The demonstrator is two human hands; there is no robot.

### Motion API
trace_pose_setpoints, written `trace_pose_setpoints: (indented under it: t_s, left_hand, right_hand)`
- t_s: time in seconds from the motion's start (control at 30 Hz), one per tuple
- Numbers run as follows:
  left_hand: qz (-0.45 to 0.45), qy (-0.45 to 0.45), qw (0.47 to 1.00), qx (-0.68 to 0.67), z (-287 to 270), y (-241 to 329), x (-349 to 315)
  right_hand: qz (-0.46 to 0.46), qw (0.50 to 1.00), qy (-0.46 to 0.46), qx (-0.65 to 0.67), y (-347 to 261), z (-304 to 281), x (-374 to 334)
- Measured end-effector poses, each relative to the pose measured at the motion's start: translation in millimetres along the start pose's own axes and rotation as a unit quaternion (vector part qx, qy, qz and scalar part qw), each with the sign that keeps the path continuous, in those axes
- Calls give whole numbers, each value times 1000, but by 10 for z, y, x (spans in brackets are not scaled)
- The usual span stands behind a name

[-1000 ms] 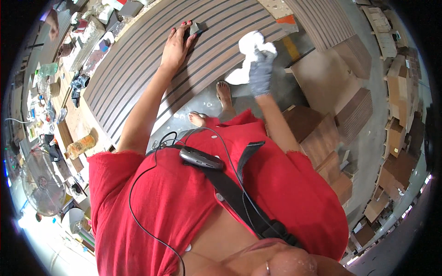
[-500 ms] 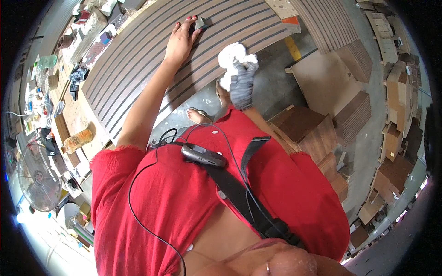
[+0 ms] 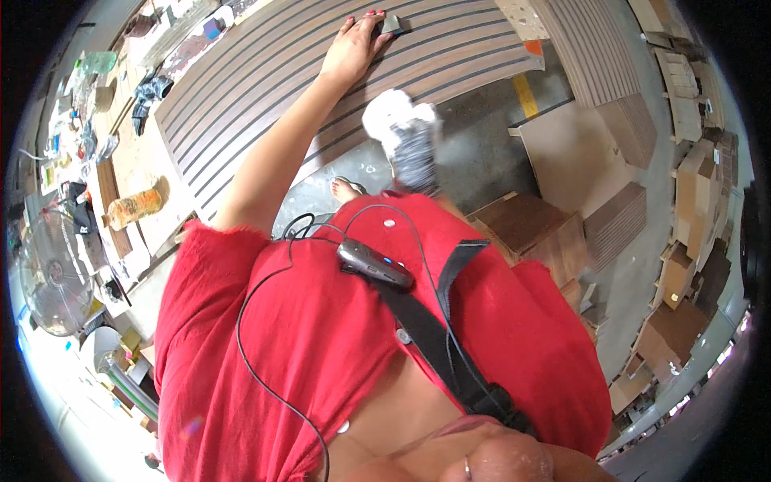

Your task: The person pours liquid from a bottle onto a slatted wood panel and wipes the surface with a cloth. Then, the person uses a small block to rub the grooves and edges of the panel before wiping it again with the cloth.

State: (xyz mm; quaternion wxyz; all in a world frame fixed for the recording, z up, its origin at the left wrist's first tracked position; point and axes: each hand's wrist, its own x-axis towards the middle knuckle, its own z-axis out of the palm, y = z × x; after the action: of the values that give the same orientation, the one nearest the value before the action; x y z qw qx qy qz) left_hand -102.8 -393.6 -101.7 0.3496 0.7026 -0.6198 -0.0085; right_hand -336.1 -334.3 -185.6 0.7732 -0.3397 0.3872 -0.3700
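A long brown panel with dark parallel grooves (image 3: pixel 265 96) lies in front of me. Toward its far side, my bare left hand (image 3: pixel 351 55) rests on the surface, with a small grey-green block (image 3: pixel 391 25) gripped between thumb and fingers. The block's underside is hidden. My right hand (image 3: pixel 414 159), in a grey knitted glove, is closed on a bunched white cloth (image 3: pixel 388 114) at the panel's near edge. The cloth covers most of the fingers and is slightly blurred.
A cluttered bench on the left carries an orange-patterned bottle (image 3: pixel 133 209) and dark gloves (image 3: pixel 149 95). Lower left stands a fan (image 3: pixel 56 273). Another grooved panel (image 3: pixel 582 48), a brown box (image 3: pixel 530 229) and stacked cartons (image 3: pixel 671 341) are on the right.
My left hand has slid farther away and to the right across the panel with the block. My right hand has shifted left with the cloth. The whole view has shifted slightly.
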Motion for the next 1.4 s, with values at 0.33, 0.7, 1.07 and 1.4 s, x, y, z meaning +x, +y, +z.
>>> trace_pose_setpoints:
  t_s: [0.33, 0.7, 1.07, 1.4]
  left_hand:
    - [-87, 1, 995, 58, -1192, -527, -1090]
    - [-164, 17, 972, 170, -2175, -1460, -2653]
    - [-274, 14, 956, 107, -2326, -1112, -2490]
    - [-262, 28, 961, 80, -2290, -1193, -2485]
  right_hand:
    - [-361, 515, -122, -768, -1102, -608, 535]
    - [-373, 467, -360, -716, -728, 436, -148]
    - [-444, 456, -484, -601, 562, 1464, -1040]
    - [-462, 338, -549, -609, 1051, 2536, -1746]
